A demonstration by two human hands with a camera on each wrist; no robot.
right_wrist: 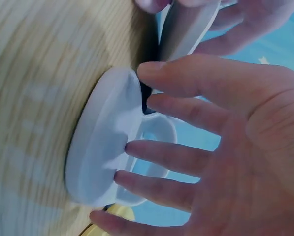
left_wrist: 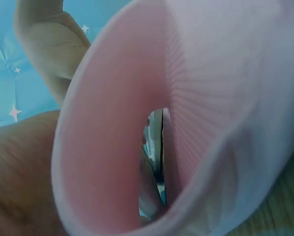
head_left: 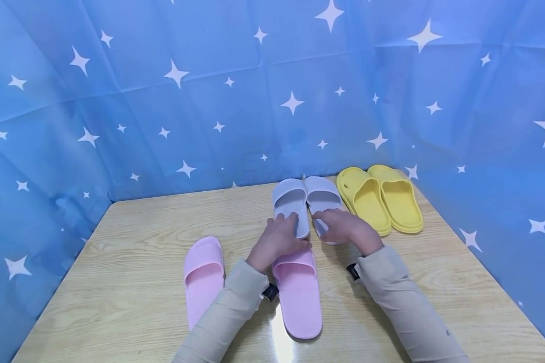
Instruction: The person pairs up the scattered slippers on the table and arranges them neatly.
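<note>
A pair of pale lavender slippers stands at the back of the table. My left hand (head_left: 279,239) grips the left lavender slipper (head_left: 291,189), its thumb at the heel end and its fingers over the footbed. On the right lavender slipper (head_left: 322,187) rest the fairly straight fingertips of my right hand (head_left: 345,227); the right wrist view shows them on its heel part (right_wrist: 102,142). Below my left hand lies a pink slipper (head_left: 300,302), whose ribbed strap (left_wrist: 211,73) fills the left wrist view. Another pink slipper (head_left: 204,277) lies further left, partly hidden by my left sleeve.
A pair of yellow clogs (head_left: 368,201) stands at the back right, close beside the right lavender slipper. The wooden table (head_left: 131,267) meets a blue star-patterned curtain (head_left: 236,126) at the back and right side.
</note>
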